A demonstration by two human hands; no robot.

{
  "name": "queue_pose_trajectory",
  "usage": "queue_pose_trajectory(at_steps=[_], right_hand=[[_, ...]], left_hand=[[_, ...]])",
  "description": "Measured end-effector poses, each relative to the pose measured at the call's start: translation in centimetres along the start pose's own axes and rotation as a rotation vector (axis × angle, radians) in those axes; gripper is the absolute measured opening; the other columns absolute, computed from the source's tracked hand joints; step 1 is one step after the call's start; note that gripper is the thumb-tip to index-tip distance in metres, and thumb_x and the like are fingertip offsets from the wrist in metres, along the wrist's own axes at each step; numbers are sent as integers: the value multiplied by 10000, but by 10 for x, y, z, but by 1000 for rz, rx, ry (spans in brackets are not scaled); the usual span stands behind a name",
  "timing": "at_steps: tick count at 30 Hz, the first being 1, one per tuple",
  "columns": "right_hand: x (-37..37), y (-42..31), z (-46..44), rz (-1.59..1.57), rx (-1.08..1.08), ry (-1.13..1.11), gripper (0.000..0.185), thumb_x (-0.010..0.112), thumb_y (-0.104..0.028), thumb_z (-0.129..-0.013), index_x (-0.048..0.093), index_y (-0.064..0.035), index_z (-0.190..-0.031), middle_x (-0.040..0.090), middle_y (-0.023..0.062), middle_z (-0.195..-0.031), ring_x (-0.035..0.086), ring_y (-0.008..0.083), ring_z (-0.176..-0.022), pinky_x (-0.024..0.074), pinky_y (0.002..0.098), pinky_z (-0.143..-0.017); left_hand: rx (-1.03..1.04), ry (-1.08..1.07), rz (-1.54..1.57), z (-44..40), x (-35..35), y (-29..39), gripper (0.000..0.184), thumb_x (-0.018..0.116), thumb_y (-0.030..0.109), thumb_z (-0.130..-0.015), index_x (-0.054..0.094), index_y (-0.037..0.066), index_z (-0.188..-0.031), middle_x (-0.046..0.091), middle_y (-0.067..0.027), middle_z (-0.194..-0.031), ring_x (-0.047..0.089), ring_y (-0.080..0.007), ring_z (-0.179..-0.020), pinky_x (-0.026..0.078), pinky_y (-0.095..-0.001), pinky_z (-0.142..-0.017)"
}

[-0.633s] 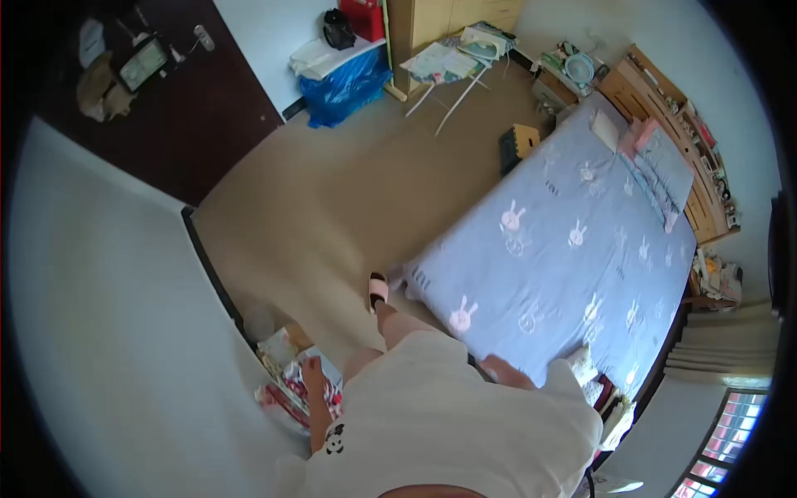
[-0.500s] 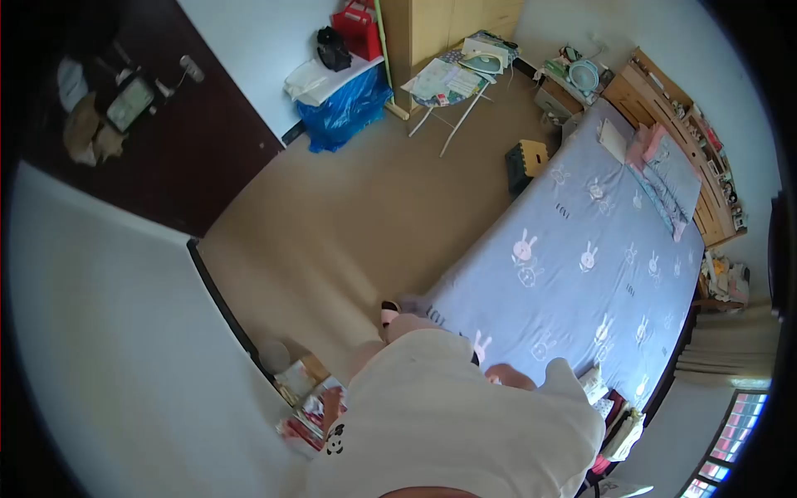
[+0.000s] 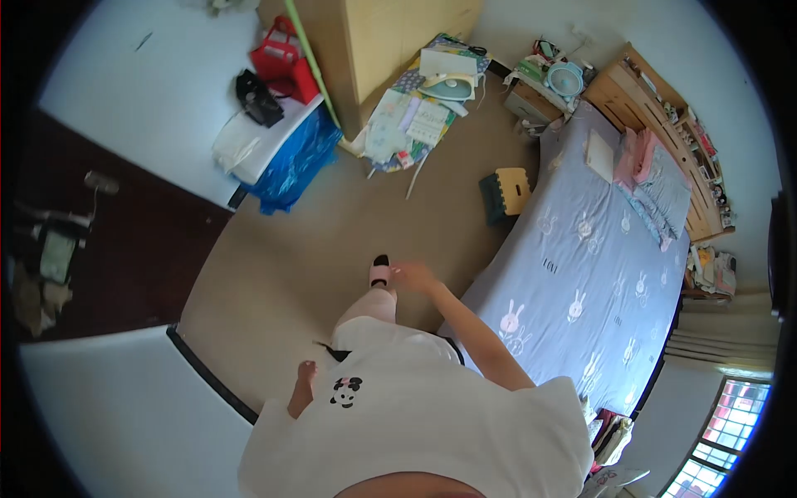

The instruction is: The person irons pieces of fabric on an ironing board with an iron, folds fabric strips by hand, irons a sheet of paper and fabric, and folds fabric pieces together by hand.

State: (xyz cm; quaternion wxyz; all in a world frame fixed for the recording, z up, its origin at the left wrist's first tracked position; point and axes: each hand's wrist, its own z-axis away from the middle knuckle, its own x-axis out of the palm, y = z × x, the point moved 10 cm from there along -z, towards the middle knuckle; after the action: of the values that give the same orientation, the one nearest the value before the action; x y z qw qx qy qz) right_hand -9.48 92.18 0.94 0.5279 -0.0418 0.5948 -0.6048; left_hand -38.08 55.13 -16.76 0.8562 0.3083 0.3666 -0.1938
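Note:
My right hand (image 3: 413,276) swings out in front of my body, above the floor and near my slippered foot (image 3: 379,270). It is slightly blurred, with its fingers stretched out and nothing visible in them. Low at my left side, my left hand (image 3: 307,371) hangs with loosely bent fingers, and I see no object in it. Between the arms is my white shirt (image 3: 415,407) with a panda print. A thin dark item (image 3: 334,352) shows beside the shirt's hem; I cannot make out what it is.
The bed (image 3: 573,282) runs along the right, with a yellow-topped step stool (image 3: 510,192) beside it. Ahead stands an ironing board (image 3: 398,124) with an iron (image 3: 447,86) and papers. Blue plastic (image 3: 299,162) and a red bag (image 3: 284,62) are at left, near the dark door (image 3: 124,249).
My view has moved forward, so the ironing board and blue plastic appear nearer. My right arm has swung forward into sight. The items by the left wall have left the view.

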Motion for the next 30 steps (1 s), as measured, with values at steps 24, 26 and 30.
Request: queue_pose_trajectory(at_steps=[24,26,30], right_hand=[[-470,239,-482,755,33,48,442,657,-177,-690,534,-110,-1109,530,109,-1181,487,291,-1142,407,405,-936],[-466,251,-499,722,41,-86,422,671,-220,-673,549,-106,-1061,568,103,-1111,542,289,-1055,443,403,-870],[-477,256,-506,619,80,-258,469,690,-311,-629,562,-74,-1012,626,120,-981,627,303,-872,501,406,-737]], left_hand=[[154,-326,416,-301,28,725,230,564,233,-877,606,21,-957,646,-130,-864,620,-228,-783,470,-334,-699],[65,-352,542,-288,52,735,225,569,222,-873,605,17,-959,643,-141,-860,622,-246,-787,470,-337,-704],[68,-312,539,-287,73,759,270,552,261,-868,604,28,-995,651,-133,-878,635,-244,-814,483,-327,-705]])
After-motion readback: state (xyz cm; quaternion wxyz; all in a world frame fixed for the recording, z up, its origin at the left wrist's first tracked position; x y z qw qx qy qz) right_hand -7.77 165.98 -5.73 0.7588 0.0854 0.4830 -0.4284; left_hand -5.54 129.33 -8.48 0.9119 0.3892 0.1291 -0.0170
